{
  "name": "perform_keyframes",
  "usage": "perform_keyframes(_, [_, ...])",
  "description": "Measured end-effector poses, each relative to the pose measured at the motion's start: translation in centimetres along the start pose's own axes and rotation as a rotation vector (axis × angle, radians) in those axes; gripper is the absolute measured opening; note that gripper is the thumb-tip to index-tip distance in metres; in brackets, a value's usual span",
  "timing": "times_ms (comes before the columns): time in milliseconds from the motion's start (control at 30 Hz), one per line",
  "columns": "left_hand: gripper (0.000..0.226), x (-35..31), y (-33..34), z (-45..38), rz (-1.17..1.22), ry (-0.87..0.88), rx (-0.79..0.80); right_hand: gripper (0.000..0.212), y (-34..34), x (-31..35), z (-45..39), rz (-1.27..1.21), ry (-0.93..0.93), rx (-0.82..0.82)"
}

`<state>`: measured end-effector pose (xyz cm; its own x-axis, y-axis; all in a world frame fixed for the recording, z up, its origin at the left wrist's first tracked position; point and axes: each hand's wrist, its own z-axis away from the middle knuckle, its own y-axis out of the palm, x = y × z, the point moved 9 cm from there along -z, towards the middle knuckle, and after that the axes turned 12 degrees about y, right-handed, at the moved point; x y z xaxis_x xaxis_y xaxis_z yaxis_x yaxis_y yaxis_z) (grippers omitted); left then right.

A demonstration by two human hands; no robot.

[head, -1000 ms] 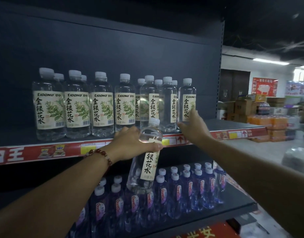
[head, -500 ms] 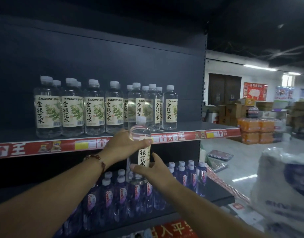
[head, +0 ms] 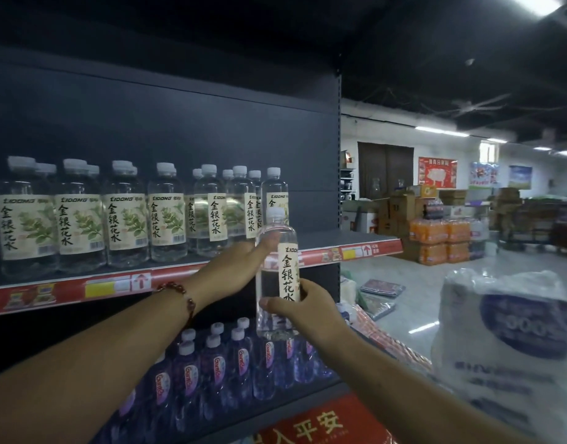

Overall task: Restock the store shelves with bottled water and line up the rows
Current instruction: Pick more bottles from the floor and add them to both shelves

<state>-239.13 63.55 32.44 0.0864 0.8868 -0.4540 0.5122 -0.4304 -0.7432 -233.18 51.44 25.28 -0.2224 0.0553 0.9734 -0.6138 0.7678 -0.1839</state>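
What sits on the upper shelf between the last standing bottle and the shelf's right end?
Nothing: in the head view, the upper shelf is bare from the rightmost standing bottle to its right end. The held bottle only overlaps it in front.

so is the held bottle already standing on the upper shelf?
No. Both hands, left and right, hold the bottle in the air in front of the upper shelf edge, its base below shelf level.

Left hand [head: 240, 267] and right hand [head: 303, 307], fingers curled
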Motion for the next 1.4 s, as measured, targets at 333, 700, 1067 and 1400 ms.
perform_keyframes(333, [0.073,1.9,0.5,-2.0,-0.34,0.087,0.018,0.035,-4.7,-1.2,-2.0,0.059,0.006,-0.049])
perform_keyframes(700, [0.029,6.1,1.6,-3.9,-0.919,0.378,-0.13,0.045,-6.5,-2.5,-5.3,-0.18,-0.007,0.055])
perform_keyframes(1067, [0.02,6.9,0.8,-4.0,-0.779,0.476,-0.324,0.07,-8.9,0.6,-13.3,-0.403,0.026,0.035])
perform_keyframes(1400, [0.021,7.0,0.9,-3.8,-0.776,0.502,-0.36,0.072,-9.7,3.8,-21.4,-0.081,0.006,-0.268])
